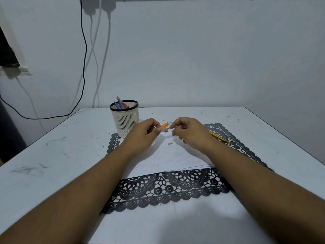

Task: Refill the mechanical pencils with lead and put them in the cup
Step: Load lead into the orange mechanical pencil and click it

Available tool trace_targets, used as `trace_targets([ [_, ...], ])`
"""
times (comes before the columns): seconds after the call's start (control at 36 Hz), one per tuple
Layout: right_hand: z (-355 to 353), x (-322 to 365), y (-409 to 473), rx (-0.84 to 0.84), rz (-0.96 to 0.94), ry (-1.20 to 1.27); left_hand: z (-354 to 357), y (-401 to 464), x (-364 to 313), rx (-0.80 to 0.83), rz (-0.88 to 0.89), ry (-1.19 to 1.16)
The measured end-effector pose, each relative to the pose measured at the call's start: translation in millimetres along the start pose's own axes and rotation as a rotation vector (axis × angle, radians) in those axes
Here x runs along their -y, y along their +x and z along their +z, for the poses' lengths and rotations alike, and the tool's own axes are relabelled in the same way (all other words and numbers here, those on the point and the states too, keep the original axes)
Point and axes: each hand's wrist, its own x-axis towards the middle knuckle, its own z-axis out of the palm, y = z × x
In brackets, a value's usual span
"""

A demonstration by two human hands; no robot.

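Pinching the orange mechanical pencil (164, 125), left hand (143, 133) steadies it; right hand (190, 132) fingers seemingly pinch lead, which could snap if misaligned.

A scuffed white table (52, 155) abuts a plain pale wall (211, 59); cables (85, 55) hang at 11 o'clock, dark opening (7, 50) at 10 o'clock.

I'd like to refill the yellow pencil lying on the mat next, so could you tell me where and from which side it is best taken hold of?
Grip the yellow pencil at the middle of its exposed barrel, coming from above with thumb and forefinger across it. It lies flat on the black lace mat, slanting away behind the right hand, whose wrist hides its far end, so the open mid-section is probably the easiest pinch.
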Motion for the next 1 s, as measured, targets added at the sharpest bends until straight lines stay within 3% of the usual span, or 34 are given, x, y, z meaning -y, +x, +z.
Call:
trace_targets([
  [0.28, 0.0, 4.5, -2.1, -0.098, 0.030, 0.483, 3.6, -1.5, -1.8, 0.018, 0.019, 0.009],
  [0.86, 7.8, 6.9, -6.4, -0.120, 0.090, 0.541, 4.8, -3.2, -0.6, -0.012, 0.033, -0.047],
  [1.0, 7.7, 6.3, -7.9, -0.134, 0.043, 0.402, 5.8, -3.0, 0.4, -0.008, 0.040, -0.015],
])
